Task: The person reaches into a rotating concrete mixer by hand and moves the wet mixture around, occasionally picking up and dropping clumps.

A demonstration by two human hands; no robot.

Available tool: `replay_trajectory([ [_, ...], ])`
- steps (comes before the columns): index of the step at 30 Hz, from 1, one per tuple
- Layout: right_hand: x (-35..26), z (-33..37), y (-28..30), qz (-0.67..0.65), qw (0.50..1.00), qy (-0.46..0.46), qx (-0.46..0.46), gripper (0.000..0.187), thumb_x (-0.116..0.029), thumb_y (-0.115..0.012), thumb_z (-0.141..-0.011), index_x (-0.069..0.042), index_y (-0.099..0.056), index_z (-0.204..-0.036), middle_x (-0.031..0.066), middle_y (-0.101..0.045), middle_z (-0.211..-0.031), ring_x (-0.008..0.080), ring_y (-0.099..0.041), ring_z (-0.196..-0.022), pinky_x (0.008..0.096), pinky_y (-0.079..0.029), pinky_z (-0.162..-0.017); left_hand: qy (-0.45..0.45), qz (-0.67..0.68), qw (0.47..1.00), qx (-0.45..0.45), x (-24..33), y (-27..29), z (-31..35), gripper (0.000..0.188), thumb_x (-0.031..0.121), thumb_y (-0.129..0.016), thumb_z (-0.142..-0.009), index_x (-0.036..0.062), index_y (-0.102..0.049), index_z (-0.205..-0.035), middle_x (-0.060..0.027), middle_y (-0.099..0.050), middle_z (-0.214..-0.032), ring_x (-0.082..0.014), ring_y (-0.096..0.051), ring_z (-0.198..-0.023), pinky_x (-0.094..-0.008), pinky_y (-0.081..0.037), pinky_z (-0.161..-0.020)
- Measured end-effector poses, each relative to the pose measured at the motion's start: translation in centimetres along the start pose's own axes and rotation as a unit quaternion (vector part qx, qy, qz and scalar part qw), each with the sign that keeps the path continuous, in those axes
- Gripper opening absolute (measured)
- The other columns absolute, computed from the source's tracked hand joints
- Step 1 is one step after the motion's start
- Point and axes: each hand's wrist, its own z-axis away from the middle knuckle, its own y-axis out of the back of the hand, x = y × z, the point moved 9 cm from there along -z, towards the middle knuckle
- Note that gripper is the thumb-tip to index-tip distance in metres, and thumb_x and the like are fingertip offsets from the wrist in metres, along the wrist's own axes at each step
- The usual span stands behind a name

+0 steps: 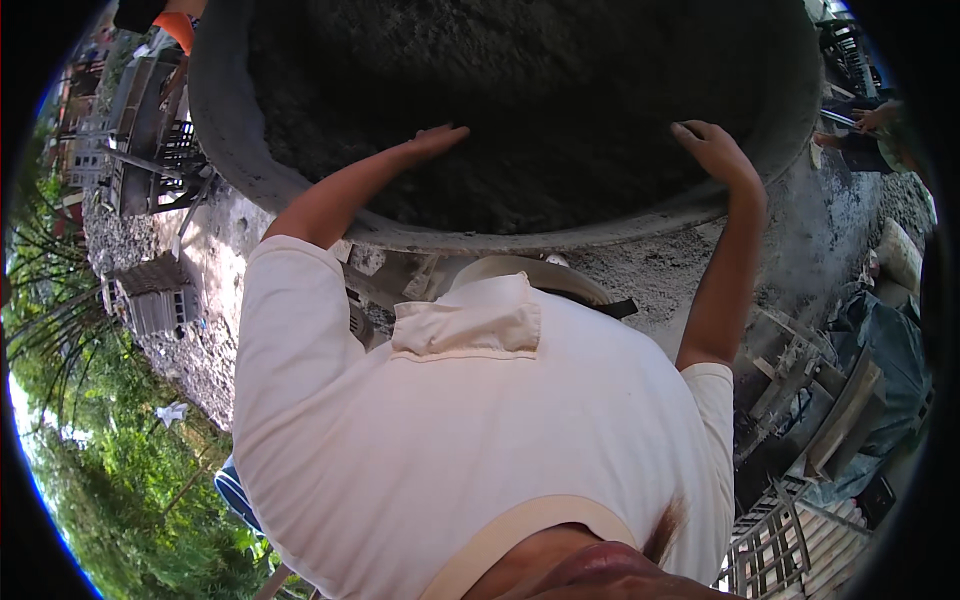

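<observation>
A wide, round grey basin (230, 120) takes up the top of the head view. Dark, lumpy grey material like wet cement or clay (500, 60) covers its inside, much of it in shadow. My left hand (437, 141) reaches over the near left rim, fingers stretched out and apparently holding nothing. At the right side my right hand (714, 150) hangs over the basin, its fingers pointing inward, tips dark, with nothing seen in them. Shadow hides whether either hand touches the grey material.
Rough grey ground (640, 275) lies below the basin. Stacked grey blocks (160, 295) stand at left, with green plants (130, 480) beyond. Planks (840, 415) and a dark tarp (895, 350) lie at right. Another person's hand (882, 118) shows at far right; an orange garment (178, 27) at upper left.
</observation>
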Motion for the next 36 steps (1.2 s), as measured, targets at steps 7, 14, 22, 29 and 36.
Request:
replay_trajectory([
  [7,0.7,-0.7,-0.3,0.012,1.000,-0.010,-0.008,0.059,-0.050,-0.054,-0.090,-0.002,-0.057,-0.125,0.0193,-0.061,-0.120,0.0337,-0.055,-0.116,0.0408,-0.043,-0.096,0.052,0.201,0.978,-0.005,-0.4,-1.8,-1.5,0.072,0.056,-0.043,-0.083,0.0075,-0.043,-0.137,-0.0124,-0.039,-0.144,-0.0327,-0.031,-0.133,-0.0474,-0.016,-0.109],
  [14,0.4,-0.5,-0.3,-0.001,1.000,-0.003,-0.025,0.058,-0.049,-0.053,-0.092,-0.003,-0.057,-0.126,0.0184,-0.059,-0.123,0.0335,-0.054,-0.118,0.0428,-0.042,-0.097,-0.017,0.483,0.874,-0.049,3.2,0.0,0.6,0.077,0.051,-0.048,-0.079,0.0110,-0.034,-0.142,-0.0078,-0.023,-0.153,-0.0273,-0.013,-0.140,-0.0467,-0.002,-0.111],
  [22,1.2,-0.2,-0.5,0.022,0.999,-0.033,0.003,0.055,-0.046,-0.051,-0.094,-0.001,-0.057,-0.124,0.0180,-0.060,-0.122,0.0311,-0.054,-0.117,0.0395,-0.041,-0.098,-0.029,0.463,0.878,-0.115,9.1,-1.7,0.6,0.063,0.045,-0.052,-0.080,0.0116,-0.043,-0.133,-0.0084,-0.028,-0.149,-0.0283,-0.019,-0.140,-0.0521,-0.014,-0.108],
  [29,1.2,-0.3,-0.7,0.025,0.998,-0.046,-0.022,0.059,-0.051,-0.052,-0.091,-0.003,-0.056,-0.127,0.0178,-0.056,-0.128,0.0336,-0.051,-0.122,0.0443,-0.041,-0.101,-0.099,0.147,0.979,-0.104,11.7,-4.7,-1.8,0.046,0.045,-0.054,-0.082,0.0132,-0.063,-0.114,-0.0147,-0.040,-0.133,-0.0328,-0.045,-0.120,-0.0460,-0.042,-0.092],
  [36,0.3,-0.2,-0.6,0.019,0.999,-0.029,-0.018,0.055,-0.047,-0.053,-0.092,-0.003,-0.058,-0.124,0.0183,-0.059,-0.123,0.0335,-0.054,-0.118,0.0422,-0.042,-0.098,-0.403,-0.309,0.861,-0.014,18.8,-6.1,4.2,0.042,0.042,-0.059,-0.080,0.0100,-0.069,-0.105,-0.0228,-0.045,-0.117,-0.0385,-0.048,-0.108,-0.0453,-0.043,-0.089],
])
